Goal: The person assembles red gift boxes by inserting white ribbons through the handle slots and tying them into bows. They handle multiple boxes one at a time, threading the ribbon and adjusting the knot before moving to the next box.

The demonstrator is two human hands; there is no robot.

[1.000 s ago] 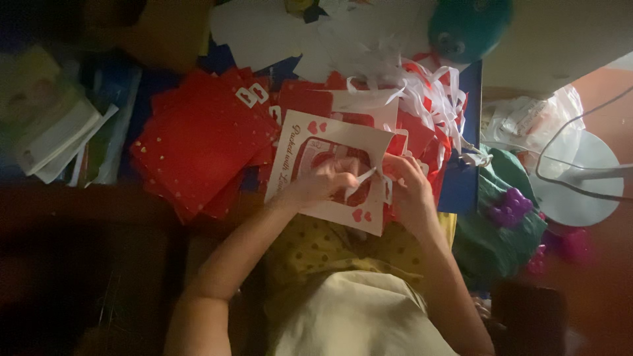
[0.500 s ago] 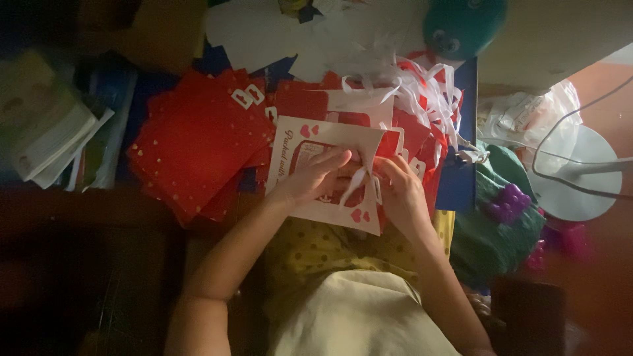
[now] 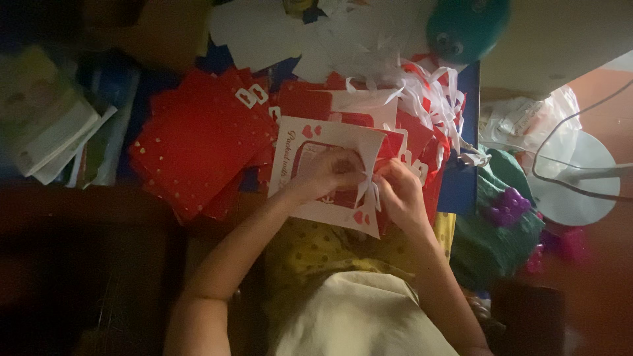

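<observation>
A white card [image 3: 310,142] with a red window and small red hearts lies over my lap at the table's edge. My left hand [image 3: 328,173] rests on the card's middle, fingers curled on a white ribbon [image 3: 364,191] that runs down the card's right side. My right hand [image 3: 399,192] pinches the same ribbon from the right. The two hands almost touch at the ribbon's knot.
A stack of red dotted papers [image 3: 198,148] lies left of the card. White ribbon loops and red cards [image 3: 428,99] pile behind it. White paper scraps [image 3: 264,29] and a teal round object [image 3: 465,26] sit farther back. A white fan base [image 3: 573,181] stands right, books [image 3: 53,128] left.
Both hands have closed in on the card's right edge; the ribbon that stuck out from my left fingers now hangs gathered between the two hands.
</observation>
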